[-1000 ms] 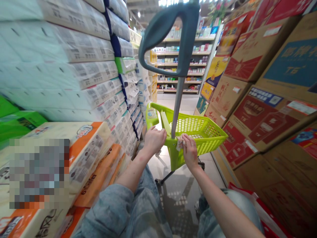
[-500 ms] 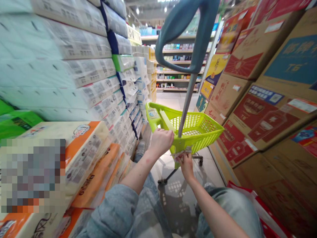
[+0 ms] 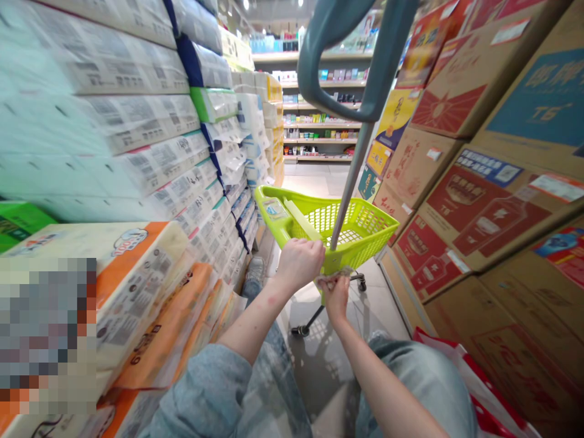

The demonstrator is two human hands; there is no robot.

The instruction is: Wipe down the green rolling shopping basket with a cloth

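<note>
A lime-green shopping basket [image 3: 365, 257] with slotted walls stands on a wheeled frame in front of me. From its near end a grey metal pole [image 3: 352, 182] rises to a blue-grey loop handle [image 3: 314, 82]. My left hand [image 3: 300, 265] is closed around the basket's near rim, left of the pole; its fingertips are hidden. Below it, my right hand [image 3: 336, 299] pinches a crumpled pale cloth [image 3: 343, 272] pressed against the outer underside of that end. A dark caster [image 3: 300, 331] shows under the basket.
Stacked tissue packs [image 3: 150, 125] line the left side, with orange-and-cream packs [image 3: 148, 328] close to my left arm. Cardboard cartons [image 3: 483, 207] rise on the right, beside a red bag [image 3: 456, 353] at my knee. Stocked shelves [image 3: 326, 125] stand behind the tiled floor.
The view has shifted a little, and the basket's far end appears further left and slightly turned. My right hand has moved slightly up and left with the cloth; my left hand keeps its hold.
</note>
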